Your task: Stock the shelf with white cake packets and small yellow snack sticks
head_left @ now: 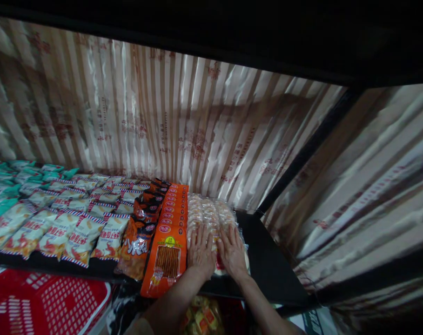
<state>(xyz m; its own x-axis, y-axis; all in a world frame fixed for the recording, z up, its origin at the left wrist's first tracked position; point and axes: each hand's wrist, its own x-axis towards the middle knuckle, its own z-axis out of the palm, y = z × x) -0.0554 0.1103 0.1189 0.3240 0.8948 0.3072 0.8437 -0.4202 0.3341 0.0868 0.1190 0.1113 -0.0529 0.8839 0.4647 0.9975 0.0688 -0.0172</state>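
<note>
Both my hands lie flat, side by side, on rows of clear-wrapped pale snack packs (pixel 218 211) on the black shelf (pixel 267 260). My left hand (pixel 201 251), fingers stretched out, rests on the left part of these packs. On their right part, my right hand (pixel 233 251) has its fingers spread. The palms hide much of the front packs. Directly left of my left hand runs an overlapping row of orange snack-stick packets (pixel 167 260). Beside that row are orange and black snack bags (pixel 136 244).
Several white snack bags (pixel 78 237) fill the shelf's left, with teal bags (pixel 3 214) beyond. Striped sheeting (pixel 197 125) hangs behind, next to a slanted black post (pixel 305 149). Below are a red basket (pixel 54 302) and a bag of yellow-wrapped items (pixel 202 318).
</note>
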